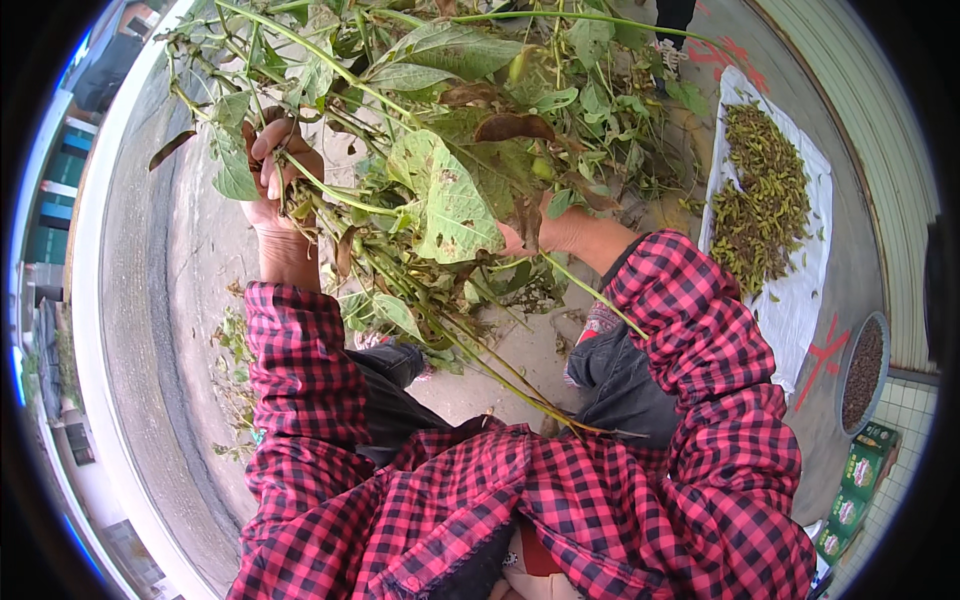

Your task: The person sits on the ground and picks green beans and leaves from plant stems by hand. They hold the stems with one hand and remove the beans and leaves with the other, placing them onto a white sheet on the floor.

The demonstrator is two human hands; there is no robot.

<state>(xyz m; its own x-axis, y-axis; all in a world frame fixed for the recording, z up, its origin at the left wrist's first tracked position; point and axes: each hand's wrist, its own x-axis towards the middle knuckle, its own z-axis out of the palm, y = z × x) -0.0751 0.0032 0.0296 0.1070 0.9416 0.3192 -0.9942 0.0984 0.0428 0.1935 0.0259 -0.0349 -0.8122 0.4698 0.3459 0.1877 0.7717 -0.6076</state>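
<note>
My left hand [281, 169], fingers curled, grips the stems of a bundle of leafy bean plants [450, 199], apparently soybean. The bundle is raised in front of me and its thin stems slant down to my lap. Some leaves are green and full of holes; others are brown and curled, such as the one [514, 127] near the top. My right hand [536, 229] is at the right side of the bundle, its fingers mostly hidden by leaves, so its hold is unclear. A few green pods [541, 168] show among the foliage.
More cut plants [630, 142] lie heaped on the concrete ahead. At right, picked pods [765, 195] cover a white sheet [780, 330]. Nearer stand a round basin [885, 360] of small dark brown pieces and green printed boxes [855, 480]. Another person's shoe [669, 56] shows beyond the heap.
</note>
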